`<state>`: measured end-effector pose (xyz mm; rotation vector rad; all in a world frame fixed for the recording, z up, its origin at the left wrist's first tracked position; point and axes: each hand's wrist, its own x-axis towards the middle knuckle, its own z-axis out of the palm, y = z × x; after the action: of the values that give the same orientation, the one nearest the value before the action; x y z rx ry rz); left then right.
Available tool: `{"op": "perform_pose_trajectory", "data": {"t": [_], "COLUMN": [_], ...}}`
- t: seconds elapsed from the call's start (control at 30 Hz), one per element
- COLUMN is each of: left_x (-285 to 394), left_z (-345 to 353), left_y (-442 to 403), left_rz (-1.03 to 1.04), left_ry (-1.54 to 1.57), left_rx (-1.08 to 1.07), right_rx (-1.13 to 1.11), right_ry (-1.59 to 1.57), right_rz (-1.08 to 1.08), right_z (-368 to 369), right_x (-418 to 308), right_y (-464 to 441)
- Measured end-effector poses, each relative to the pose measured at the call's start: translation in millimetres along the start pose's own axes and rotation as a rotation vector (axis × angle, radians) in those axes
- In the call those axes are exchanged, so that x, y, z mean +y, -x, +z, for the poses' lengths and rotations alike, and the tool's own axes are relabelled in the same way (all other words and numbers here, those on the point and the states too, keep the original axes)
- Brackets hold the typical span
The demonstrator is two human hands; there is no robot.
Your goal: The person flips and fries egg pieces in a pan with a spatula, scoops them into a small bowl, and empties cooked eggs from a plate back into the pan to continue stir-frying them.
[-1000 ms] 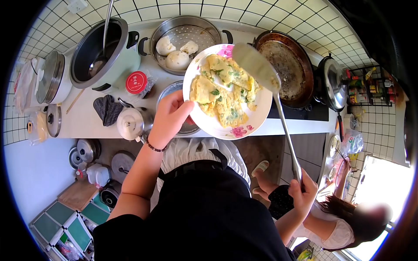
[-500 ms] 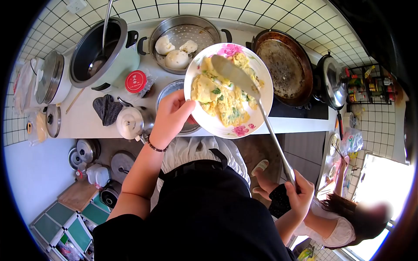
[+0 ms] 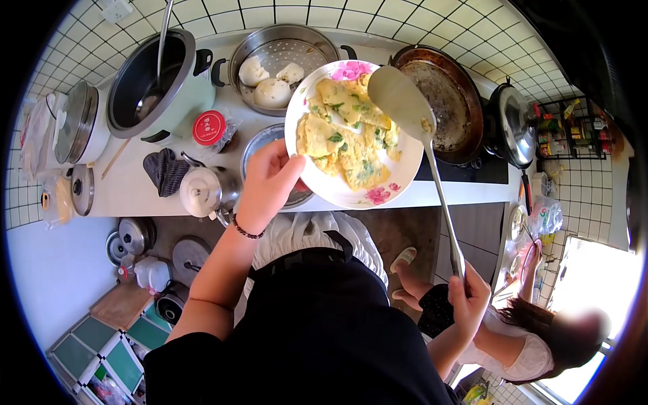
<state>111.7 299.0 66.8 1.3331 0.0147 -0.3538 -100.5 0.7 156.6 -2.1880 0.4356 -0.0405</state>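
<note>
My left hand (image 3: 270,177) grips the near-left rim of a white plate (image 3: 317,191) with pink flowers, thumb on top. Pieces of yellow omelette with green bits (image 3: 351,138) lie on the plate. In my right hand (image 3: 467,297), closed around the handle end, is a long metal spatula (image 3: 401,101). Its broad blade hangs over the plate's right rim, between plate and frying pan, with a small crumb of egg on it. The browned frying pan (image 3: 439,108) sits on the black cooktop, partly hidden by the blade.
Behind the plate stands a steamer pot (image 3: 307,40) with white buns. To the left are a large pot (image 3: 189,81) with a ladle, a red-lidded jar (image 3: 209,128), a kettle (image 3: 201,191) and a dark cloth (image 3: 165,172). Another person (image 3: 520,347) works at the right.
The spatula blade has moved right, off the omelette to the plate's edge, uncovering more egg. My right hand shifted slightly right. The plate stays nearly in place.
</note>
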Motion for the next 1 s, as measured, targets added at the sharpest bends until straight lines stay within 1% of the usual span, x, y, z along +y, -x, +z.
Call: {"op": "perform_pose_trajectory", "data": {"t": [0.1, 0.2, 0.3, 0.4, 0.5, 0.6, 0.7, 0.8, 0.83, 0.93, 0.97, 1.0], "left_x": [-3, -8, -9, -11, -14, -10, -10, -12, -12, -13, -13, -13], "left_z": [4, 5, 6, 6, 6, 6, 8, 6, 5, 6, 6, 6], "left_y": [0, 1, 0, 0, -1, -1, -2, -4, -4, -4, -4, -4], "left_rz": [0.01, 0.026, 0.001, -0.006, -0.021, -0.029, -0.02, -0.015, -0.013, -0.005, 0.0, 0.006], "left_ry": [0.001, -0.003, 0.002, 0.016, -0.002, 0.038, 0.036, 0.057, 0.056, 0.057, 0.059, 0.062], "left_rx": [0.006, 0.029, 0.01, 0.014, 0.02, -0.004, -0.002, 0.001, -0.001, -0.001, 0.0, 0.002], "right_rx": [-0.017, -0.044, -0.11, -0.085, -0.063, -0.073, -0.137, -0.074, -0.098, -0.052, -0.068, -0.055], "right_ry": [0.019, 0.04, 0.057, -0.038, -0.075, -0.1, 0.132, 0.054, 0.014, -0.149, -0.099, -0.095], "right_rz": [0.022, -0.008, -0.087, 0.025, 0.073, 0.039, -0.142, -0.149, -0.049, 0.008, -0.013, 0.013], "right_z": [2, 2, 1, 10, 13, 15, 12, 16, 13, 13, 10, 10], "right_x": [6, 5, 5, -15, -26, -24, -12, -13, -19, -20, -16, -17], "right_y": [1, 0, -2, -6, -7, -6, -6, -6, -7, -6, -7, -7]}}
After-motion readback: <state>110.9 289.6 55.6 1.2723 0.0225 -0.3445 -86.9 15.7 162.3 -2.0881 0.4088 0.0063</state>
